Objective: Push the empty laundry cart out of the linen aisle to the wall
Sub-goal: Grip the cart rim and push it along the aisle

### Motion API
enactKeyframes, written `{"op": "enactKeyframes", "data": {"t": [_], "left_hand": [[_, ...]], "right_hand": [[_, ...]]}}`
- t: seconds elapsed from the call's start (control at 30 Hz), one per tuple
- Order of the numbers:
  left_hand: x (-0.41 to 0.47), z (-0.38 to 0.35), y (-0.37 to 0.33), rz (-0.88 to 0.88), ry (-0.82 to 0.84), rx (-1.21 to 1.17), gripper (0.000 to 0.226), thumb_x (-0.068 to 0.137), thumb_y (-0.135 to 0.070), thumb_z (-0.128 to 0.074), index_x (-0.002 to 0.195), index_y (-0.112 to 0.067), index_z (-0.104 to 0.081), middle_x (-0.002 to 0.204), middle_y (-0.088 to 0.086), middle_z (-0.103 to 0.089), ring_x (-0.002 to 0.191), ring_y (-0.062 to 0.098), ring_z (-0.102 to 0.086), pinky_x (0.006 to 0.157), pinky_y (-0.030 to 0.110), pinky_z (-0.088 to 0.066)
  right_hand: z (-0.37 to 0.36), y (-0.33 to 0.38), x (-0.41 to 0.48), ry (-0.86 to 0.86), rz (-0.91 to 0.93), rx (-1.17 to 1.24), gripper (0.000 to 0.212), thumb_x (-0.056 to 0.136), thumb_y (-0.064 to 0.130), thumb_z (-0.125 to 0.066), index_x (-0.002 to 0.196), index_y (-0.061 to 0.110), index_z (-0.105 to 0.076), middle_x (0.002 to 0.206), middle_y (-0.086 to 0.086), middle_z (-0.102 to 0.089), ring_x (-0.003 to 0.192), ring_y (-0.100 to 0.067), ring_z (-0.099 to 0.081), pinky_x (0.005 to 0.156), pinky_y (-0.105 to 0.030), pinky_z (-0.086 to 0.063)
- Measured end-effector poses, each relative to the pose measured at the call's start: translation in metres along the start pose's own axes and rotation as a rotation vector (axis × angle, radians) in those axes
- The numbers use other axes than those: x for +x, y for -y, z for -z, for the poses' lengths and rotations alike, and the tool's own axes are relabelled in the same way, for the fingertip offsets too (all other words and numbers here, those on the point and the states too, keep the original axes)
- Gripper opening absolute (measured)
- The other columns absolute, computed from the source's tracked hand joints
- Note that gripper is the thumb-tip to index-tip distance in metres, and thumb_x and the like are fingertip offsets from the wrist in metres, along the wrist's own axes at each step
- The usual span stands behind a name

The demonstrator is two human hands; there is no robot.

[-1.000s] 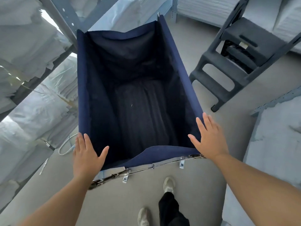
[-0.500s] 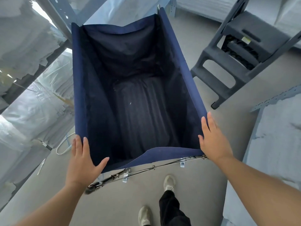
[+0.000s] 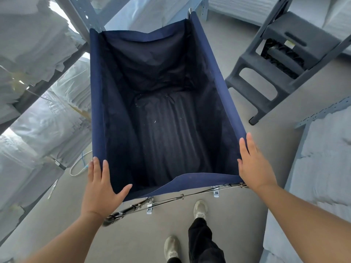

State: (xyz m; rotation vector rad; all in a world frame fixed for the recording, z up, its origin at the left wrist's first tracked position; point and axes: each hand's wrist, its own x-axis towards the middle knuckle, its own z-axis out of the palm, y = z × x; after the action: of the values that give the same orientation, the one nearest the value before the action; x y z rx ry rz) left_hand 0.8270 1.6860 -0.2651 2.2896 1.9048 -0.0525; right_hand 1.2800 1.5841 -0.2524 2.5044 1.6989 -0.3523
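Two flat hands, left hand (image 3: 101,188), right hand (image 3: 253,164), on empty navy laundry cart (image 3: 97,103) corners

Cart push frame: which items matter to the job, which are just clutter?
In the job:
- navy laundry cart, empty
- left hand on its near left corner
- right hand on its near right corner

Lying about:
- grey step stool, ahead on the right
- wrapped linen stacks on the left shelving
- loose cord on the floor

no legible text; small label on step stool (image 3: 288,59) unreadable
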Motion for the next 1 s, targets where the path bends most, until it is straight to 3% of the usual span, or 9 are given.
{"op": "enactKeyframes", "data": {"t": [0.53,1.0], "left_hand": [[-0.077,0.004,0.014,-0.061,0.029,-0.028,0.112,0.074,-0.080,-0.038,0.154,-0.005,-0.019,0.165,0.018,-0.008,0.153,0.033,0.003,0.118,0.046,-0.018],[-0.148,-0.001,0.040,-0.166,0.062,0.000,0.101,0.075,-0.081,-0.037,0.155,-0.020,-0.022,0.165,0.012,-0.015,0.153,0.036,0.002,0.112,0.055,-0.031]], "right_hand": [[-0.035,-0.004,-0.092,-0.051,-0.033,0.018,0.078,0.094,0.033,-0.065,0.155,0.011,-0.024,0.167,-0.011,-0.012,0.135,-0.033,-0.051,0.086,-0.037,-0.058],[-0.059,0.008,-0.206,-0.051,-0.116,-0.010,0.081,0.093,0.041,-0.064,0.156,0.010,-0.023,0.167,-0.014,-0.016,0.141,-0.033,-0.045,0.088,-0.039,-0.058]]}}
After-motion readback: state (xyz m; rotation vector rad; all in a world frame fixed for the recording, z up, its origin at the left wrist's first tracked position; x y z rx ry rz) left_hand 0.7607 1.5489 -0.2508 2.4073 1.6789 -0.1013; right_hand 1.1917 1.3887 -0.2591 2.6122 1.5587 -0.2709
